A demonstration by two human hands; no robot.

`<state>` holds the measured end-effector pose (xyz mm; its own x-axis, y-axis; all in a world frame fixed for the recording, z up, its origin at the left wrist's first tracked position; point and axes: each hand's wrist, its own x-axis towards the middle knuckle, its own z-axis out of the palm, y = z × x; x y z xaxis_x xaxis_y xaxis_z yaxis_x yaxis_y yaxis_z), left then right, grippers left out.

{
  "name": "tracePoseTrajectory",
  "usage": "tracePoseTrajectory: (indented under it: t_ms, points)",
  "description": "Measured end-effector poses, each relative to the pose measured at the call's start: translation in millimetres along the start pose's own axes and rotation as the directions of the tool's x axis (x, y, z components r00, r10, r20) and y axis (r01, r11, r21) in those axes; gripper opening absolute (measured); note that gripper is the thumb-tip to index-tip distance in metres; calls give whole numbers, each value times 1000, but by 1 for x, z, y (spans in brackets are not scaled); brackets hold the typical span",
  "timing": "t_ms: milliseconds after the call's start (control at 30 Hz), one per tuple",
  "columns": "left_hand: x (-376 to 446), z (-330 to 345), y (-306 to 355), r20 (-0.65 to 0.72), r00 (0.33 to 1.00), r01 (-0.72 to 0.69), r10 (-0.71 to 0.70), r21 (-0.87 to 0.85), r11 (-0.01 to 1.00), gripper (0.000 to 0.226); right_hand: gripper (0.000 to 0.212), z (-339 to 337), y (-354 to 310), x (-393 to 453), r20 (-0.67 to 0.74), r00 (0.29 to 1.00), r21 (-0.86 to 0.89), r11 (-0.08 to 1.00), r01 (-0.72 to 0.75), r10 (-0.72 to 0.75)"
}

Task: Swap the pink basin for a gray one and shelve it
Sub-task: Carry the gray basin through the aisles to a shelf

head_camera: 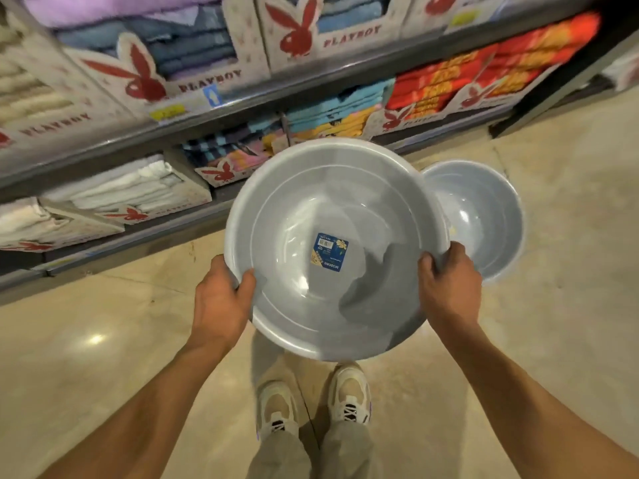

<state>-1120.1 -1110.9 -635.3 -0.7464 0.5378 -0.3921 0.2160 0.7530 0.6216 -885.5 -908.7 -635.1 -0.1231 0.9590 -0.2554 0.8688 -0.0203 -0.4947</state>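
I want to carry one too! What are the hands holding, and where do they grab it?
The gray basin, by its rim: left hand and right hand on opposite sides.

Single head-worn wide-angle view, looking steeply down past the near floor (pixel 103 340) toward far shelves (pixel 242 98).

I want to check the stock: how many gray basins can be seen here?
2. One gray basin is held by the left hand and right hand. A second basin is behind it at right, partly hidden; more could be out of view.
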Motion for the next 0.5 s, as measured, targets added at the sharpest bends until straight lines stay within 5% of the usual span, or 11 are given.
tracePoseTrajectory:
  t_ms: [500]
  points:
    - [-8, 91, 251, 217, 928, -311, 302, 7, 951, 14, 18, -209, 101, 69, -190, 941, 127, 957, -260, 280]
